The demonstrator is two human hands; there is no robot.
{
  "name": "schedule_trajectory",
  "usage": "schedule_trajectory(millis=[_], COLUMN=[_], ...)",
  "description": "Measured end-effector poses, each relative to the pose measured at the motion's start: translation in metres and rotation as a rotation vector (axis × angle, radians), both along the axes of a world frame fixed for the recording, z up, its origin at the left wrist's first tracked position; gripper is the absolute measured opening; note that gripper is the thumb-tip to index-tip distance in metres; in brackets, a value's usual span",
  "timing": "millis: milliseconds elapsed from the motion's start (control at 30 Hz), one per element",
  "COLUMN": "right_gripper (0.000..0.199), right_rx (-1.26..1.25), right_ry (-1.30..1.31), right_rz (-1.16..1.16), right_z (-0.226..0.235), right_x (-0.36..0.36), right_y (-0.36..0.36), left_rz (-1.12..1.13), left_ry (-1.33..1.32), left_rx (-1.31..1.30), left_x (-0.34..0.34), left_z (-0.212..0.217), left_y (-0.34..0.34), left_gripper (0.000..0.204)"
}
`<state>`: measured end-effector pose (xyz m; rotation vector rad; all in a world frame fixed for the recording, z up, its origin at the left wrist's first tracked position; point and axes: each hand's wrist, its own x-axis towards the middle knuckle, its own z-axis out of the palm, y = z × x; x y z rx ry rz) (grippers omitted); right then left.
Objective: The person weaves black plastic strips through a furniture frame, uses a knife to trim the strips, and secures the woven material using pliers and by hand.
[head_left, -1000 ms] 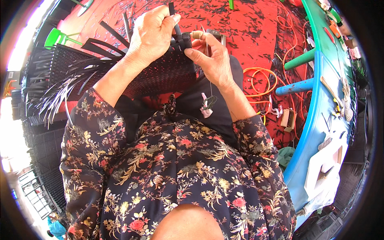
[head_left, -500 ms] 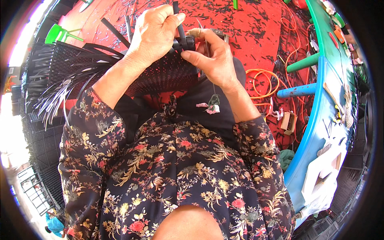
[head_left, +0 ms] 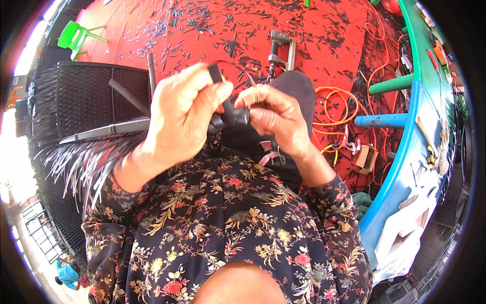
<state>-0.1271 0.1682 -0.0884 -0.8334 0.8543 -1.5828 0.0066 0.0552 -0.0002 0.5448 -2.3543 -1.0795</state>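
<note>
Black woven panel [head_left: 96,91] stands left of the lap, loose strip ends [head_left: 88,167] fringing out below. Left hand [head_left: 185,109]: thumb closed against curled fingers. Right hand [head_left: 278,116]: thumb and forefinger bent at the end of a black wrapped edge [head_left: 240,117], which sits between both hands above the lap — pinch or mere steadying, cannot tell. Flat black strip [head_left: 216,74] is pinched in the left, presumably for tension. Beige finger wrap [head_left: 251,96] likely guards the forefinger. Edge's link to panel hidden by left hand — left fingers blurred
</note>
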Motion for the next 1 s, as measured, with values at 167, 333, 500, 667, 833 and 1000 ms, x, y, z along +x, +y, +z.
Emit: schedule_trajectory(millis=[167,333,500,667,833,1000], right_gripper=[0.024,0.044,0.048,0.057,0.054,0.054], right_rx=[-0.087,-0.098,-0.095,-0.117,0.028,0.000], right_ry=[0.157,0.380,0.473,0.359,0.364,0.328], right_rz=[-0.024,-0.071,-0.138,-0.003,0.046,0.123], right_z=[-0.017,-0.029,-0.027,-0.035,-0.021,-0.024], right_x=[0.016,0.025,0.019,0.019,0.054,0.060], right_y=[0.018,0.026,0.027,0.024,0.019,0.018], left_rz=[-0.081,-0.110,-0.140,-0.066,-0.050,-0.062], left_ry=[-0.081,-0.014,0.063,-0.016,-0.013,0.012], left_rx=[-0.077,-0.039,-0.089,-0.080,0.003,0.014], left_x=[0.023,0.027,0.018,0.033,0.071,0.082], left_z=[0.001,-0.003,-0.018,-0.029,-0.026,-0.029], left_y=[0.017,0.026,0.028,0.035,0.034,0.042], left_gripper=[0.021,0.017,0.008,0.007,0.007,0.011])
